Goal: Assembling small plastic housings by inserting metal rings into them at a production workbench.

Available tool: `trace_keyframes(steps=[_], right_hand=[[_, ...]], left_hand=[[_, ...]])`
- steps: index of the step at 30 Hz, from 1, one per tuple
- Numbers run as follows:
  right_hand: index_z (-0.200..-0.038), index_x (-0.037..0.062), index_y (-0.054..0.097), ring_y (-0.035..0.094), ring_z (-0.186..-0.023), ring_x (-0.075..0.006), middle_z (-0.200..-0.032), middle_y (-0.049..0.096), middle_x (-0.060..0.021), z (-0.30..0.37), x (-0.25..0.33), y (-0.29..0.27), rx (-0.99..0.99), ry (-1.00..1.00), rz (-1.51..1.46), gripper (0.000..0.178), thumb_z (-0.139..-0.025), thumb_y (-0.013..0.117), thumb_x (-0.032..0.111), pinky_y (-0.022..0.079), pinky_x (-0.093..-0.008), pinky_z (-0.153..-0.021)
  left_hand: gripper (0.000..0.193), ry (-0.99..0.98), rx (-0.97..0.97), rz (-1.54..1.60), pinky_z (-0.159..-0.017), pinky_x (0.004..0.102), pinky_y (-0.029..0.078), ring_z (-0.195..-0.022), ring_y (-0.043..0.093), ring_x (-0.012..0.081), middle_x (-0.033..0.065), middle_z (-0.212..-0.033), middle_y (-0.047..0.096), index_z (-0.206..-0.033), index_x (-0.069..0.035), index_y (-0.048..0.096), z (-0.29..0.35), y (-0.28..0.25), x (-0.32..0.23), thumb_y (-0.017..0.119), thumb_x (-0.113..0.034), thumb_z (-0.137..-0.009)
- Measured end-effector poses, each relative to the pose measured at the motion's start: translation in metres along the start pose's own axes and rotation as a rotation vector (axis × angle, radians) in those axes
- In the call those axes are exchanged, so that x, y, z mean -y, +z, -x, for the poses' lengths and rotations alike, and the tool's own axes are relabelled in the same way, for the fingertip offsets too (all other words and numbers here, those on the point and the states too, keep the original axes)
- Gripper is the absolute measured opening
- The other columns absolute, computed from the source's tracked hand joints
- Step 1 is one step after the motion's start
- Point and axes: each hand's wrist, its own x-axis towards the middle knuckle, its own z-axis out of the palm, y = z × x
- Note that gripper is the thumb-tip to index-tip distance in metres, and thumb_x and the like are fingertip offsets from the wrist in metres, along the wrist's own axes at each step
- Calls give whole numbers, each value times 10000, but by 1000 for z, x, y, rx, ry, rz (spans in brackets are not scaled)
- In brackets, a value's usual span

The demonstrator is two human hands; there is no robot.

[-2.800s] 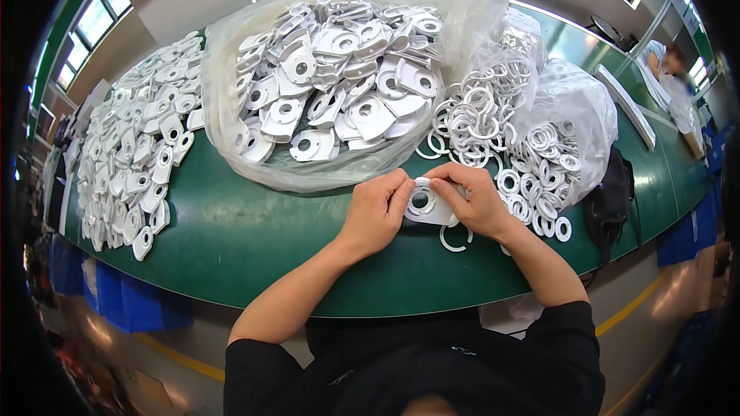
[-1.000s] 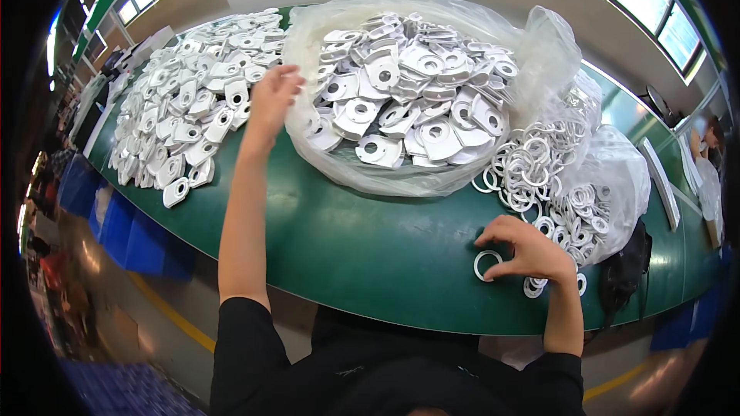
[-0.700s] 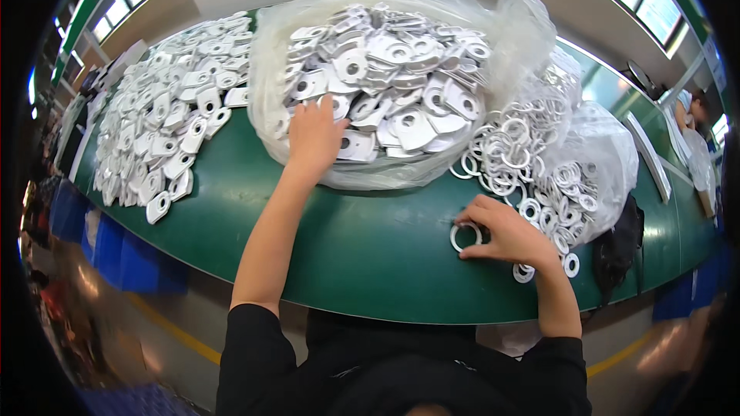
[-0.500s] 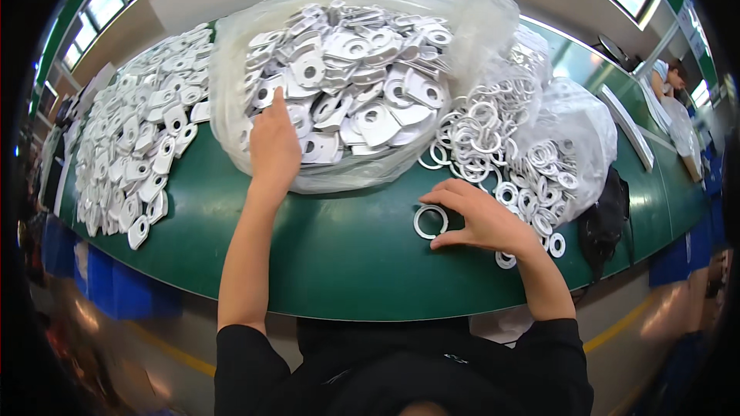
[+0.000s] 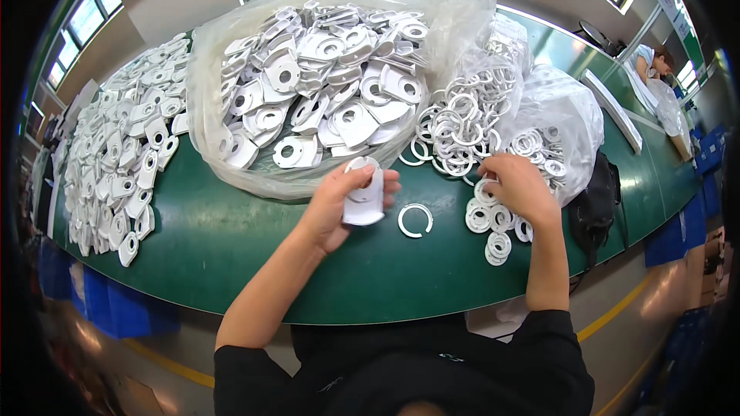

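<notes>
Held upright in my left hand [image 5: 330, 204] is a white plastic plate [image 5: 364, 204] with a rounded top, its fingers wrapped behind it and the thumb across its upper part. A white ring with a gap in it [image 5: 401, 222] lies alone on the green table, right of that hand. My right hand [image 5: 526, 187] reaches into small white flat rings [image 5: 478, 219], fingers curled and closed at the tips. Whatever is between those fingertips is hidden. Behind my left hand, a clear plastic bag [image 5: 212, 162] lies open, full of similar white plates [image 5: 353, 123].
More white plates [image 5: 116, 154] are heaped at the left. Larger open rings [image 5: 462, 119] spill out beside a second clear bag [image 5: 574, 108] at the right. A black bag [image 5: 592, 216] and a long white strip [image 5: 613, 112] lie farther right. Another person [image 5: 651, 65] sits far right.
My left hand has drawn back from the bag toward me, with a white plate in it. My right hand has left the open ring on the table and moved right to the small rings.
</notes>
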Motion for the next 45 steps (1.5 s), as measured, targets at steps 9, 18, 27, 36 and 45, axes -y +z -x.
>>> trace_keyframes(steps=[9,18,27,36,45], right_hand=[[-929,-3,643,575,-739,-108,-872,613,-48,-12,65,20,-322,-197,-852,155,-782,692,-11,462,-233,-635],[-949,16,654,548,-777,-123,-926,605,-69,-9,85,43,-232,-257,-943,190,-771,717,38,438,-240,-662],[-933,42,646,539,-762,-129,-870,586,-51,-12,88,51,-276,-133,-808,185,-767,723,65,425,-246,-625],[-807,50,633,552,-705,-192,-772,576,-56,-6,73,32,153,-323,-480,198,-745,765,184,440,-293,-620],[-930,22,551,569,-731,-122,-813,598,-47,-13,69,33,-41,-2,-891,94,-910,583,108,466,-264,-661]], left_hand=[[479,-239,106,340,-721,381,524,-902,620,204,137,-1116,605,-1226,-27,467,-2,-9,29,533,-407,-941],[319,-162,29,-150,-752,237,502,-886,606,95,55,-1011,626,-1105,-12,540,5,8,27,628,-252,-915],[215,-196,144,-33,-801,266,498,-913,598,99,51,-1036,600,-1108,-32,484,5,8,33,550,-166,-953],[363,66,-34,133,-872,377,521,-1094,580,220,102,-1240,555,-1263,-38,443,-7,-9,12,513,-235,-966],[426,51,-3,-30,-648,282,538,-984,649,237,103,-1167,576,-1283,-52,355,-5,-10,16,485,-21,-879]])
